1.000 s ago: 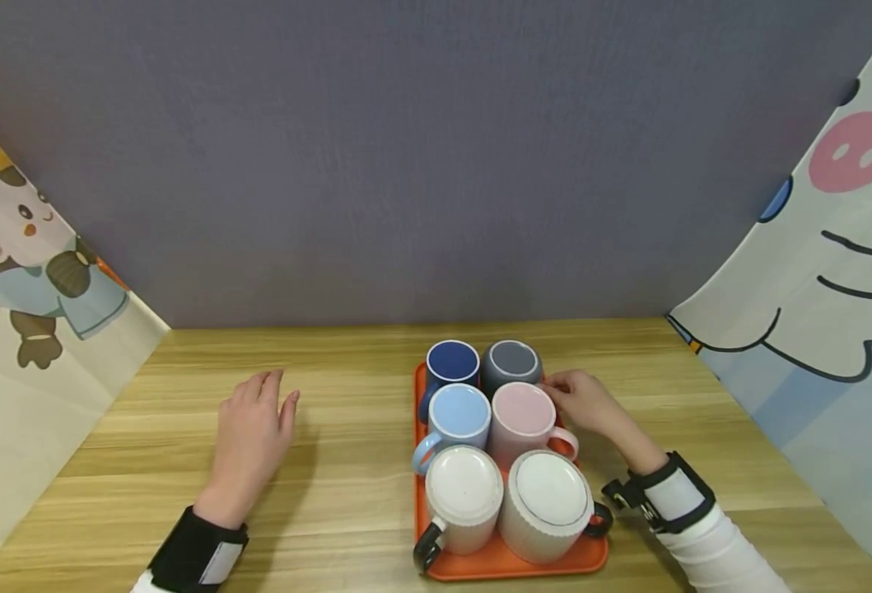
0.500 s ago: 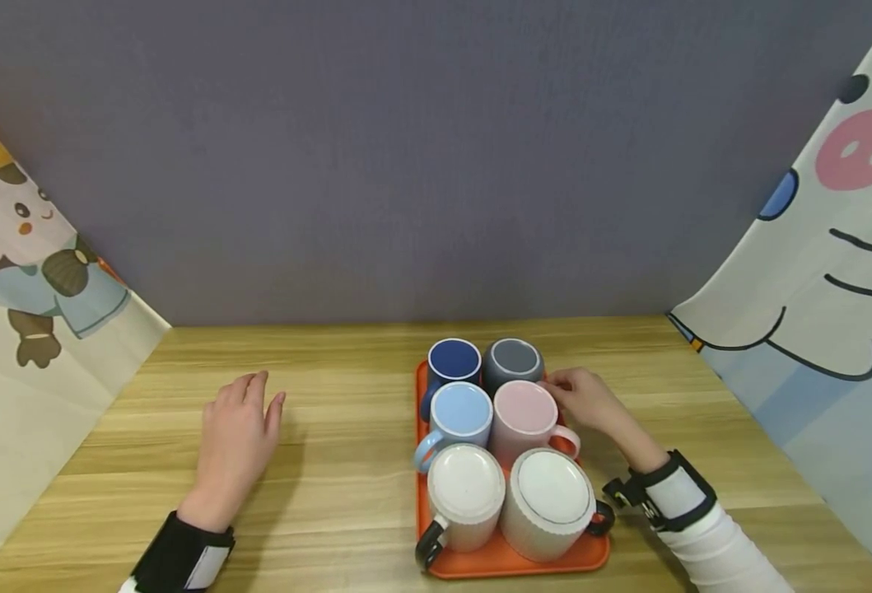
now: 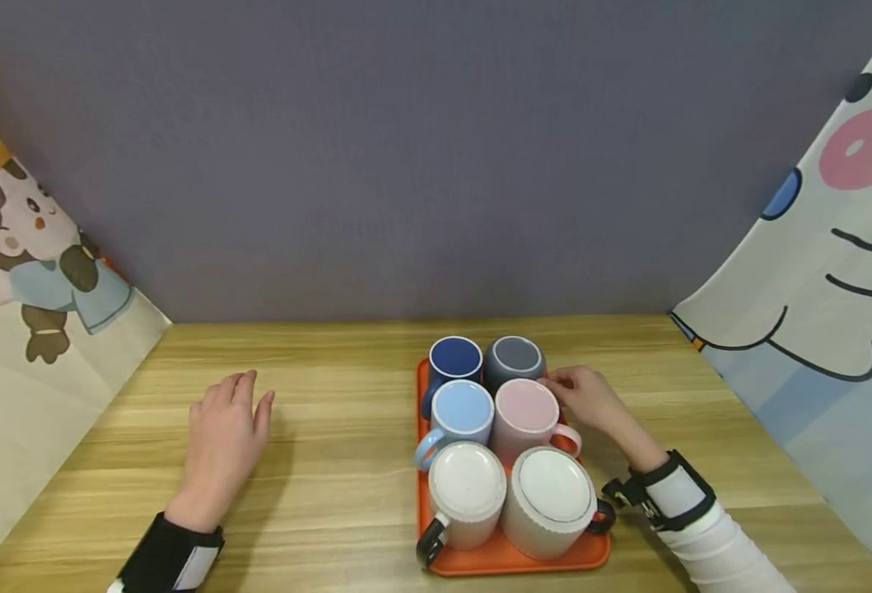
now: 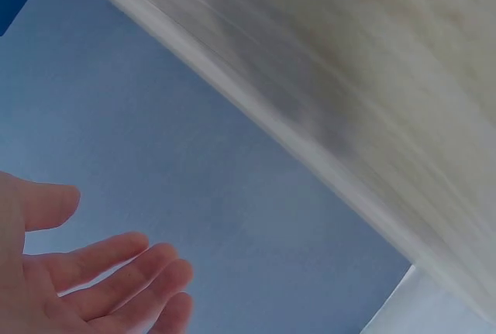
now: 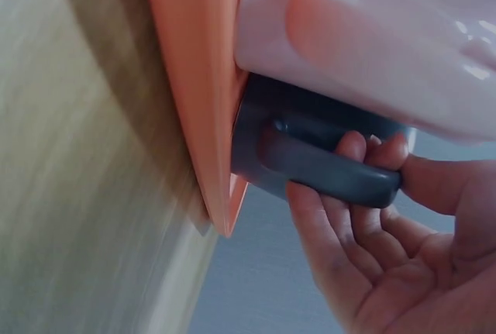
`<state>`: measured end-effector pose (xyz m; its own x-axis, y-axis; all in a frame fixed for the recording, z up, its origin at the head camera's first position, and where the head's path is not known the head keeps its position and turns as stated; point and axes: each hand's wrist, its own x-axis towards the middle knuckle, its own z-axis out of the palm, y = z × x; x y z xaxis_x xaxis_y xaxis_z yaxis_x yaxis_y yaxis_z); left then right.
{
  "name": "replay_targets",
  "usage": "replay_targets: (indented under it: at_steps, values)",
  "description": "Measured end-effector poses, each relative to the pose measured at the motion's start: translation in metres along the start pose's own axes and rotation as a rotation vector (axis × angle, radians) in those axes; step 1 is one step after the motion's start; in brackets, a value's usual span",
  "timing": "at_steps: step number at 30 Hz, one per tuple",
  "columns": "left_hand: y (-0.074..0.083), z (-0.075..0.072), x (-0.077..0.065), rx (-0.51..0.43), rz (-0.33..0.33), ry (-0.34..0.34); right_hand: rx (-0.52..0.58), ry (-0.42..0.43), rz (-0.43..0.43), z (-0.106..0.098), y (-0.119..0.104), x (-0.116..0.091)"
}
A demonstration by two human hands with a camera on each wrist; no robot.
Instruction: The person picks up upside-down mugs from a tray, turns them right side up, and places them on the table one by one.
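Several mugs stand upside down on an orange tray [image 3: 480, 566], set close together in pairs. My right hand [image 3: 582, 397] is at the back right of the tray, its fingers curled round the handle [image 5: 333, 171] of the dark grey mug [image 3: 516, 356]. In the head view the pink mug [image 3: 527, 408] stands in front of the grey one and hides that handle. The navy blue mug [image 3: 455, 357] is on its left. My left hand [image 3: 221, 436] hovers over the wooden table well left of the tray, fingers relaxed and holding nothing.
A light blue mug [image 3: 463, 408] sits beside the pink one. Two white mugs with black handles, one at front left [image 3: 467, 486] and one at front right [image 3: 550, 498], fill the tray's near end. A grey panel [image 3: 406, 165] rises behind the table [image 3: 347, 461].
My left hand has drifted left, away from the tray. The right hand keeps its hold on the grey mug's handle, and the mugs stay in their places.
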<state>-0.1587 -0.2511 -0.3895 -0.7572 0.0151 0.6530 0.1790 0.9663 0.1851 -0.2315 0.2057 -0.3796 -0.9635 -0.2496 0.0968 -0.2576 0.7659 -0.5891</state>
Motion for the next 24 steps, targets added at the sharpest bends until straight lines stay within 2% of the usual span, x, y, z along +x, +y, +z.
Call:
replay_targets:
  at_steps: [5, 10, 15, 19, 24]
  values:
    - [-0.001, 0.005, 0.001, -0.002, 0.008, 0.001, 0.017, 0.023, 0.034, 0.004, 0.002, 0.001]
    - [0.0, 0.004, 0.002, -0.004, 0.002, -0.009, 0.011, 0.048, 0.049, 0.003, -0.001, -0.002]
    - [0.002, 0.007, 0.006, -0.011, 0.019, 0.009, 0.038, 0.078, 0.075, -0.002, -0.004, -0.005]
    - [0.008, 0.01, 0.014, -0.014, 0.035, 0.029, 0.128, 0.125, 0.091, -0.008, -0.007, -0.004]
    - [0.02, 0.014, 0.026, -0.033, 0.043, 0.036, 0.346, 0.178, 0.127, -0.018, -0.011, 0.0]
